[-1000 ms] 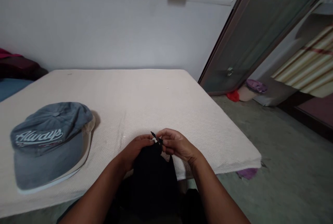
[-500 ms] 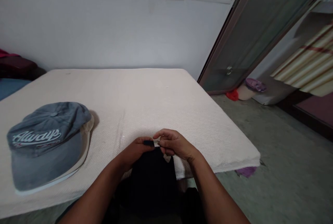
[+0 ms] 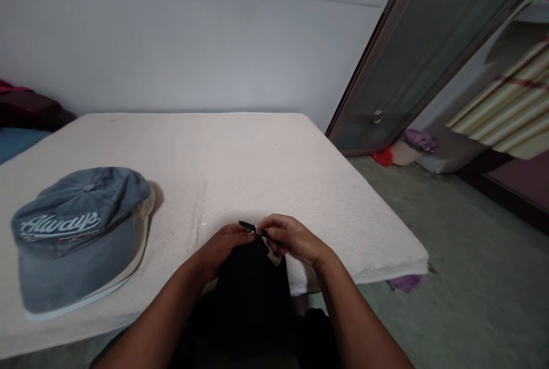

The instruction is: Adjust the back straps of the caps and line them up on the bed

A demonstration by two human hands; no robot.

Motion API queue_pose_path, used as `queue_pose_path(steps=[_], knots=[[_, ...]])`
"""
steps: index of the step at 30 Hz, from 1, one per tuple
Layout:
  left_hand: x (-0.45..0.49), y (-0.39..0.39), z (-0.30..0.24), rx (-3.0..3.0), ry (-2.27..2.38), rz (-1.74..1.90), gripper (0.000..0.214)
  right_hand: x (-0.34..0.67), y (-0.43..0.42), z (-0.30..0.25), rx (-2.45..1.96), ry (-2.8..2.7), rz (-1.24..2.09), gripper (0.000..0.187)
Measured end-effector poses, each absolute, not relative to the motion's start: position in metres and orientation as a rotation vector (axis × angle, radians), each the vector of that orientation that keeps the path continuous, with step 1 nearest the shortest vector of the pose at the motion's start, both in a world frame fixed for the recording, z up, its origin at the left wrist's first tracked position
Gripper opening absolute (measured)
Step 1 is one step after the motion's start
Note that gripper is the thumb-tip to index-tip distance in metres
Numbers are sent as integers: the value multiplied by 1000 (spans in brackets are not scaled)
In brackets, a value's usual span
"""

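My left hand (image 3: 223, 247) and my right hand (image 3: 291, 238) meet at the near edge of a low cream-covered table (image 3: 240, 169). Both pinch the top of a black cloth item (image 3: 253, 289) that hangs down toward my lap. A short black strap end (image 3: 247, 225) sticks out between the fingertips, next to a small pale tag. The fingers of both hands are closed on it. A faded blue cap (image 3: 79, 231) with white lettering rests on the table to the left, apart from my hands.
A white wall runs behind the table. A glass sliding door (image 3: 412, 54) stands at the right over a grey floor. A purple-lidded tub (image 3: 414, 146) and something red sit by the door. Dark and blue bedding (image 3: 21, 123) lies at far left.
The hands have stayed in place while the fingers work the strap end; it pointed up, then lay flat, and now sticks out to the left. The cap has not moved.
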State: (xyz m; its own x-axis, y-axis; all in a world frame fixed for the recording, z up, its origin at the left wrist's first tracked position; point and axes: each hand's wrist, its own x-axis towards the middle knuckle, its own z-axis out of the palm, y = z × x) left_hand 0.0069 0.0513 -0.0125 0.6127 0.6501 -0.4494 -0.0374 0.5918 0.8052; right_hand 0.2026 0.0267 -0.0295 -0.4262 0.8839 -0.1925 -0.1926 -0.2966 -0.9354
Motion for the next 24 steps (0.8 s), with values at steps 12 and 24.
queue_pose_path(steps=[12, 24], knots=[[8, 50, -10, 1094, 820, 425, 27, 190, 31, -26, -1044, -1196, 1753, 18], [13, 47, -14, 1057, 955, 455, 31, 187, 32, -32, -1003, -1125, 1818, 14]])
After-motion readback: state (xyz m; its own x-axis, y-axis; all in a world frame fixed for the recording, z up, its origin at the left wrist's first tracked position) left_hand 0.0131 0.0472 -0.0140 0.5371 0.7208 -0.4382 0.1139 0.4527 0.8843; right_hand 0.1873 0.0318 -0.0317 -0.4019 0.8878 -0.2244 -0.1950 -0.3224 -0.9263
